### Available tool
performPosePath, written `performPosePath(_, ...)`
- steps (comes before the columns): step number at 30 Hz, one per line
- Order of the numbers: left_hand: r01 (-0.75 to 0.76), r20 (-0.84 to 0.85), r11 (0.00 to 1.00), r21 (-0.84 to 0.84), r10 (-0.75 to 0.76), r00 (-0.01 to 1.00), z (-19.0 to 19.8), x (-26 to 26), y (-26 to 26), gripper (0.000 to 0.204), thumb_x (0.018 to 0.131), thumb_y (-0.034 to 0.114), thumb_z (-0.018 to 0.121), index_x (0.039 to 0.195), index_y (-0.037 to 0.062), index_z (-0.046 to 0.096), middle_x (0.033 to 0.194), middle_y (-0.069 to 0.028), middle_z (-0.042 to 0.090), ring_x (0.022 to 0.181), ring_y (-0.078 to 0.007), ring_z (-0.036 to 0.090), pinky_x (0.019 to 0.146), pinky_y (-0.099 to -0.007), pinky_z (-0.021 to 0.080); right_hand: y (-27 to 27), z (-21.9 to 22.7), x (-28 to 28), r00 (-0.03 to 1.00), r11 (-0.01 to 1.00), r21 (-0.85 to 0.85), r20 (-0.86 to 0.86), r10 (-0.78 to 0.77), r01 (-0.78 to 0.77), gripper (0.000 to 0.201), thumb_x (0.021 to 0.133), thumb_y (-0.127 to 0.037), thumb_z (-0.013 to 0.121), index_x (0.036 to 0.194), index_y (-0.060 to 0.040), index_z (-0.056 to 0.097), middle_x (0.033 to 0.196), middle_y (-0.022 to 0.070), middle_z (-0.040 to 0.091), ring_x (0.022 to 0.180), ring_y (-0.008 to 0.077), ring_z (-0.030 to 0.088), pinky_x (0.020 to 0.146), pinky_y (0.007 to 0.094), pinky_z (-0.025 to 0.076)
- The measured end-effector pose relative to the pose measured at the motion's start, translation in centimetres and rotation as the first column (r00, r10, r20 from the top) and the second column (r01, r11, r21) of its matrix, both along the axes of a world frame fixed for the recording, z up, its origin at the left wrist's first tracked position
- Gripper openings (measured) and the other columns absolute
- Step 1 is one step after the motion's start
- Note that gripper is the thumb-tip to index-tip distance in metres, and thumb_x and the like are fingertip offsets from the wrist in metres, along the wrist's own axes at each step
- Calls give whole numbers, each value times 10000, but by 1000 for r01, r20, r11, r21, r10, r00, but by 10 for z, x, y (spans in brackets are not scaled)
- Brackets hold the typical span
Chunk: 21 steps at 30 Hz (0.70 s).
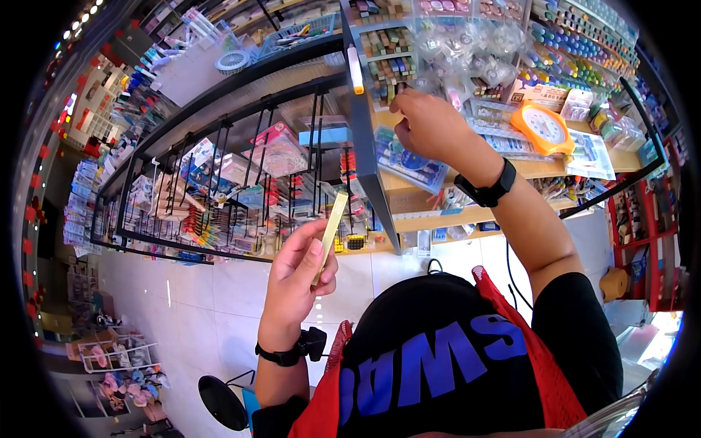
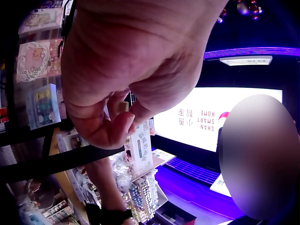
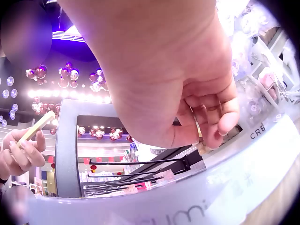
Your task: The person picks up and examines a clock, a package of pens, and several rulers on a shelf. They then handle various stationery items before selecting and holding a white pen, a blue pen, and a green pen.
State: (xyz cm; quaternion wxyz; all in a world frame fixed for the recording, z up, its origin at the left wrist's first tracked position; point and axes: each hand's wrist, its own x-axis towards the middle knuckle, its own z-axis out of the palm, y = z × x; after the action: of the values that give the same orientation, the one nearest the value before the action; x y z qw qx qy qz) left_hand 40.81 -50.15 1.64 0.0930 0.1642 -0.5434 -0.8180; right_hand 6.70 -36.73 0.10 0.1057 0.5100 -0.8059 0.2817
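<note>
So the stick (image 1: 333, 232) is this long skinny thing, pale yellow-green with straight edges, and its end looks pretty square from the left wrist cam. It's in the left hand (image 1: 296, 281), pinched between thumb and fingers, tilted upward, out in front of the black wire rack (image 1: 252, 157). The right hand (image 1: 432, 125) is over by the rows of markers (image 1: 392, 69), fingers bent, but honestly can't tell if they've got hold of anything.
</note>
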Motion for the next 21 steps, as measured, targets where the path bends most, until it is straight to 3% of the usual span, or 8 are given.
performPosePath(5,24,-10,1000,0,-24,1000,-2,-1,1,419,1160,261,599,1522,54,559,1102,-51,603,788,-117,532,581,-252,412,2,1,1,998,998,29,4,-60,60,342,881,-82,668,1210,0,714,1156,223,740,995,439,728,889,531,589)
performPosePath(8,-17,-15,998,-52,16,1000,-8,-2,2,404,1154,262,612,1492,42,595,1072,-46,618,858,-137,559,690,-300,465,10,6,3,998,998,-20,-40,-54,54,364,889,-84,663,1238,-2,726,1121,210,741,1014,414,731,859,490,593)
performPosePath(10,-34,-31,991,-128,30,999,-10,-3,3,370,1143,258,635,1434,30,632,1050,-45,631,930,-154,576,813,-334,477,33,41,14,955,999,54,298,-6,-10,405,912,-150,677,1298,-44,745,1105,192,774,968,366,747,870,464,605)
performPosePath(14,-73,-49,997,-3,73,996,4,-7,19,363,1129,267,663,1391,17,635,1062,-56,641,944,-157,573,879,-345,477,84,83,57,780,938,-72,536,323,-339,387,909,-173,759,1279,-60,748,981,133,766,826,197,702,777,364,583)
performPosePath(15,-28,-103,1000,-11,27,994,8,-11,20,353,1126,249,675,1386,13,634,1120,-68,680,983,-153,623,896,-336,512,92,80,82,770,917,-147,504,391,-370,435,917,-163,793,1335,-80,707,1034,119,768,815,184,704,772,354,581)
performPosePath(16,17,-154,1000,-20,-19,988,11,-14,23,344,1123,231,687,1381,10,633,1178,-80,719,1021,-149,672,913,-327,547,93,80,105,670,869,-240,559,489,-434,515,932,-161,804,1423,-119,655,1109,100,764,814,204,704,771,354,585)
performPosePath(19,-38,-139,994,-101,24,990,26,-31,41,295,1123,169,677,1365,17,603,1213,-99,725,1059,-172,709,943,-343,581,93,72,147,801,849,-241,288,525,-470,589,938,-194,826,1488,-126,627,975,98,674,798,304,713,707,408,587)
performPosePath(21,11,-130,993,-122,-27,991,26,-42,41,317,1117,116,672,1396,10,564,1253,-115,720,1086,-196,733,967,-374,605,89,52,155,871,878,-248,181,457,-409,584,940,-181,820,1485,-102,625,947,97,655,785,301,713,684,413,579)
